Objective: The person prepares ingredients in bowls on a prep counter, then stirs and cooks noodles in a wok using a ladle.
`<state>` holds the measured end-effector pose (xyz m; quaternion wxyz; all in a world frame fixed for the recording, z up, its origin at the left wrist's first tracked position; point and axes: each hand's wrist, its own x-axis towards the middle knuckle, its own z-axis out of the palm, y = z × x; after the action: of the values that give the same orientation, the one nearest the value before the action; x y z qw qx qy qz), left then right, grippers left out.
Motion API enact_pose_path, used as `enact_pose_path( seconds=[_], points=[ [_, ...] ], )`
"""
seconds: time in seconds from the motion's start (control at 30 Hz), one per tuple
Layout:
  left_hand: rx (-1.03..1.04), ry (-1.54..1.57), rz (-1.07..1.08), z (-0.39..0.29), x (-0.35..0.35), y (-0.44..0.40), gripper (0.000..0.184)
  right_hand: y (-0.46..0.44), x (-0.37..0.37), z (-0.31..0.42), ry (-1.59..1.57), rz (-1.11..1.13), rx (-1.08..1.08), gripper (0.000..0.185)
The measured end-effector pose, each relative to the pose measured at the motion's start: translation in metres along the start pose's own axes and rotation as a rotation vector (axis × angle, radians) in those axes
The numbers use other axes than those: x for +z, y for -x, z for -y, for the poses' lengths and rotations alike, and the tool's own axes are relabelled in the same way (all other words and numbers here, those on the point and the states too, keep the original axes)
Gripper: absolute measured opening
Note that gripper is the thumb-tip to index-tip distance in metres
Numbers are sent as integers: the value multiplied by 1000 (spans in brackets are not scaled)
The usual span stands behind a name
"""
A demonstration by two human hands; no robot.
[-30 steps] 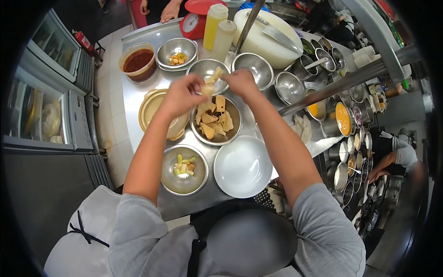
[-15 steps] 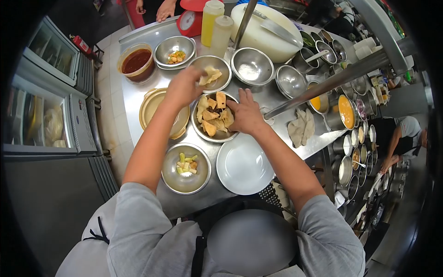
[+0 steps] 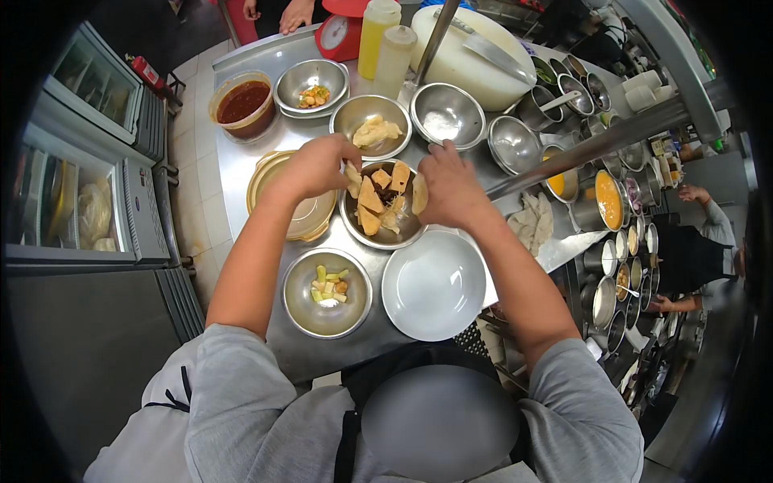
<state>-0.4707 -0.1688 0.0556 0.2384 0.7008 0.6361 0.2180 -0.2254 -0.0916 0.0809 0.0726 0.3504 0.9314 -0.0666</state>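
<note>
My left hand pinches a pale, floppy piece of food at the left rim of a steel bowl. On the opposite side, my right hand grips another pale piece at the right rim. Inside this bowl sit several orange-brown chunks that look like fried tofu, with dark bits among them. Just behind stands a second steel bowl with pale pieces of the same look heaped in it.
Nearer me are a steel bowl of chopped pale-green pieces and a white plate. A clay pot and a red sauce tub stand left. A metal rail crosses at right. A co-worker's hand rests at the far edge.
My left hand has come from the rear bowl back to the near bowl; pale pieces now lie in the rear bowl. My right hand has drawn to the right rim with a pale piece.
</note>
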Motion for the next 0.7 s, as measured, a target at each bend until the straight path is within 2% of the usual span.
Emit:
enact_pose_path(
  seconds=[0.07, 0.1, 0.13, 0.17, 0.23, 0.27, 0.3, 0.37, 0.47, 0.5, 0.57, 0.63, 0.67, 0.7],
  points=[
    [-67, 100, -5, -1, -15, 2, 26, -7, -12, -6, -32, -17, -5, 76],
    [-131, 196, -11, -1, -20, 2, 26, -18, -18, -12, -227, 12, -6, 76],
    [-84, 242, -87, 3, -25, 1, 24, -28, -22, -17, -426, 38, -3, 76],
    [-76, 231, -79, 4, -28, -3, 24, -41, -21, -20, -435, 27, 4, 76],
    [-205, 184, -340, 8, -30, -15, 21, -70, -12, -16, -678, -93, 126, 80],
    [-148, 183, -446, 22, -22, -25, 18, -83, -9, -14, -687, -109, 129, 80],
    [-138, 170, -442, 24, -18, -32, 18, -93, -6, -10, -626, -131, 186, 82],
    [-283, 96, -469, 27, -6, -43, 19, -106, -1, 0, -574, -154, 246, 84],
    [-312, 50, -479, 36, 9, -54, 22, -106, 6, 11, -418, -114, 371, 90],
    [-342, 52, -508, 37, 16, -55, 24, -100, 8, 15, -333, -140, 372, 85],
    [-272, 25, -513, 38, 23, -48, 30, -90, 13, 11, -251, -161, 378, 81],
    [-192, -131, -622, 34, 25, -39, 39, -78, 17, -7, -374, -227, 225, 62],
    [-200, -139, -556, 22, 21, -29, 34, -74, 22, -14, -341, -292, 127, 36],
    [-189, -143, -546, 12, 20, -20, 34, -68, 26, -20, -348, -297, 140, 36]
  ],
)
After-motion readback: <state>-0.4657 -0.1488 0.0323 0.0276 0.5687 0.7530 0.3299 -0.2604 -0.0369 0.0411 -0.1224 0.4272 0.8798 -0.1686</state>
